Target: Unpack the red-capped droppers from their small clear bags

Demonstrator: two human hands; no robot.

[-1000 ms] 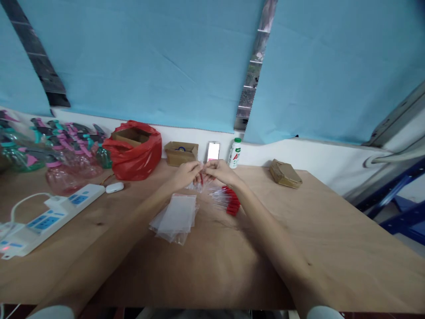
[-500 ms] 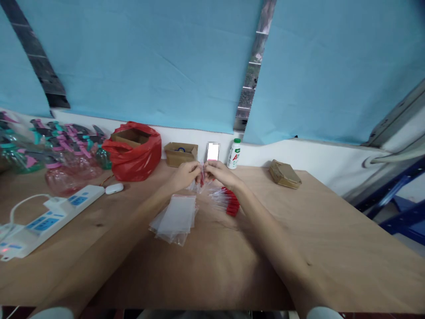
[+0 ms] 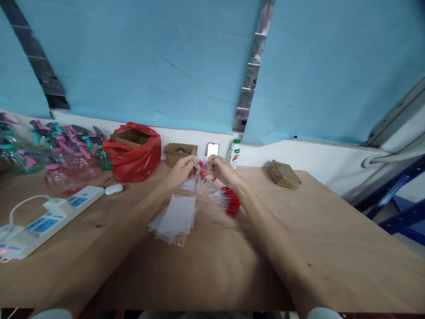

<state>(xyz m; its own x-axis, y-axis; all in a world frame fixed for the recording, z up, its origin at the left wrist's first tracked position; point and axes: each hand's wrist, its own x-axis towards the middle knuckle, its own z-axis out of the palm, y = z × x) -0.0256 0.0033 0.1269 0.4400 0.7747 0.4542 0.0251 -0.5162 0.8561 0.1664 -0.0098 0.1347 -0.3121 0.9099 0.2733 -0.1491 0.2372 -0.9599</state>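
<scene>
Pinching a clear bag (image 3: 198, 186) at its far end, the left hand (image 3: 184, 170) and right hand (image 3: 222, 170) hold it left of the red-ended sticks (image 3: 230, 201); uneven pulling could split it, or slipping fingertips drop it.

Head-worn view, forward and down

We wear pale, nearly white sleeves: a left sleeve (image 3: 53, 314) and a right sleeve (image 3: 322, 313), both plain, with smoothly curved hems. Their fabric we cannot tell. Beyond them our slender left forearm (image 3: 133, 228) and right forearm (image 3: 272, 230) are bare, as are our left hand (image 3: 182, 171) and right hand (image 3: 223, 170).
</scene>
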